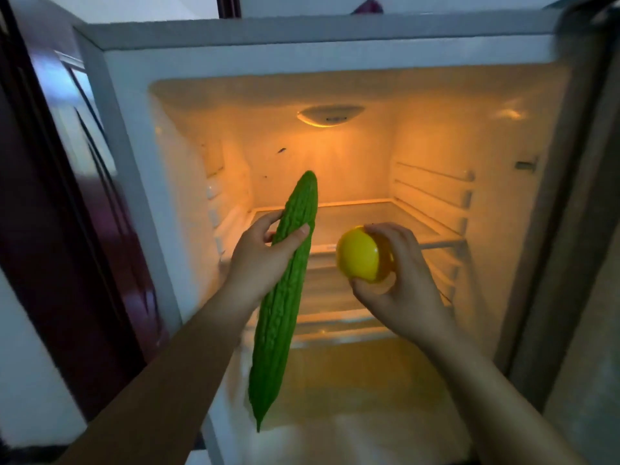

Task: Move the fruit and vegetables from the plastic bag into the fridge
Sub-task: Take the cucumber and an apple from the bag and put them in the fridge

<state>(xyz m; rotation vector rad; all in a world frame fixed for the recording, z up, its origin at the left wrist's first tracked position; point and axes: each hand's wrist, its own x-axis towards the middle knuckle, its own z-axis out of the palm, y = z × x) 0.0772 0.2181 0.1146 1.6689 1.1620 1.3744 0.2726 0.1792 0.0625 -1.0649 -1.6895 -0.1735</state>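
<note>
An open, lit fridge (pixel 134 105) fills the view. The left hand (pixel 258 260) grips a long, stiff gourd (pixel 285 297) above its middle (probably balanced there); the right hand (pixel 402 283) cups a smooth, likely slippery lemon (pixel 357 255).

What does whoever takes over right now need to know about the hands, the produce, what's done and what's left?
Left hand: grips the bitter gourd near its upper part, held tilted in front of the open fridge, top end toward the glass shelf.
Right hand: holds a round yellow fruit just in front of that shelf.
Done: both pieces are out of the bag and at the fridge, whose door is open.
Left: set both down inside. The plastic bag is out of view, so I cannot tell what remains in it.
</note>
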